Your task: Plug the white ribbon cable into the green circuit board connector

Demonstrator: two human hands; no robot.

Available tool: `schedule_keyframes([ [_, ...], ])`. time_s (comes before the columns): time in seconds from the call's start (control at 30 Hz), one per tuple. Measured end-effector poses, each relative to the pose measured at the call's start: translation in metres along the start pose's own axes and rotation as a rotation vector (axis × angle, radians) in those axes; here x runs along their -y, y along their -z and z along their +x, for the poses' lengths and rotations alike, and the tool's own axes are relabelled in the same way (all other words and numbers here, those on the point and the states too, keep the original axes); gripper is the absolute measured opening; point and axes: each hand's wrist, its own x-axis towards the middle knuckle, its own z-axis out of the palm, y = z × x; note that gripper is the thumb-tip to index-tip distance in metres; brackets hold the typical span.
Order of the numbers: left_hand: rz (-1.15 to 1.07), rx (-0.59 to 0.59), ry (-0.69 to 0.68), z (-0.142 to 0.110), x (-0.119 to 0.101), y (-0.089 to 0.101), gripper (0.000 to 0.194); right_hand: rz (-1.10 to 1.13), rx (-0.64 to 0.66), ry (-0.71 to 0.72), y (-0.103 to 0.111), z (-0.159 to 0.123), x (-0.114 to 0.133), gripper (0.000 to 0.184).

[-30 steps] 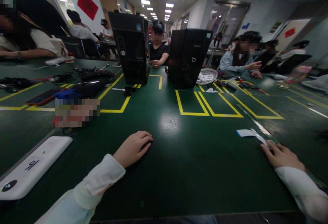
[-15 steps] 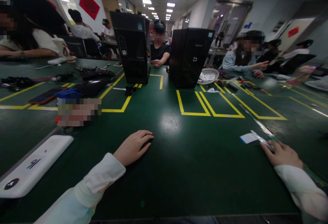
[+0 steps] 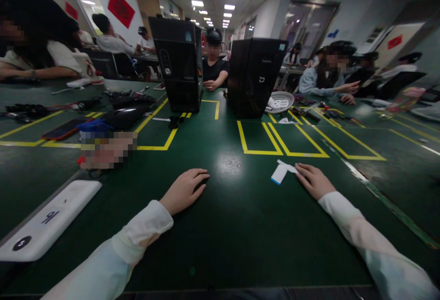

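My left hand (image 3: pixel 185 191) rests on the green tabletop (image 3: pixel 237 231), fingers stretched forward and nothing held. To the right, the fingers of my right hand (image 3: pixel 314 181) are closed on one end of a white flat ribbon cable (image 3: pixel 287 167). This strip is bent at an angle, and its other end, tipped in blue, points toward me. It lies on or just over the table; I cannot tell which. My right fingertips partly hide the gripped end.
Two black computer towers (image 3: pixel 176 64) (image 3: pixel 256 78) stand ahead. A long white case (image 3: pixel 57 217) lies at left, near an orange-edged phone (image 3: pixel 65 128) and dark cables (image 3: pixel 27 110). A white basket (image 3: pixel 280 102) stands behind the yellow tape outlines (image 3: pixel 261 152). People sit around the table.
My right hand has moved left and slightly away from me, bringing the ribbon cable from the right side toward the middle. My left hand has barely shifted.
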Motion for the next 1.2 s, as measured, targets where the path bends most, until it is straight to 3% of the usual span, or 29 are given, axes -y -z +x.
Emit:
schedule_keyframes([
  [0.13,0.016,-0.037,0.027,0.009,0.006,-0.003,0.037,0.098,0.027,0.162,-0.016,0.044,0.062,0.049],
  [0.23,0.017,-0.048,0.025,0.016,0.012,-0.002,0.037,0.169,0.054,0.279,-0.023,0.059,0.114,0.047],
  [0.4,-0.002,-0.037,-0.010,0.020,0.021,0.001,0.036,0.268,0.102,0.432,-0.020,0.050,0.194,0.044],
  [0.57,-0.008,-0.022,-0.021,0.017,0.021,0.000,0.038,0.368,0.224,0.547,-0.002,0.025,0.248,0.048],
  [0.73,-0.005,-0.009,-0.025,0.015,0.019,-0.001,0.037,0.422,0.332,0.599,0.012,0.015,0.267,0.055],
  [1.2,0.014,0.024,-0.019,0.014,0.023,-0.002,0.041,0.528,0.389,0.662,0.017,0.018,0.263,0.068],
])
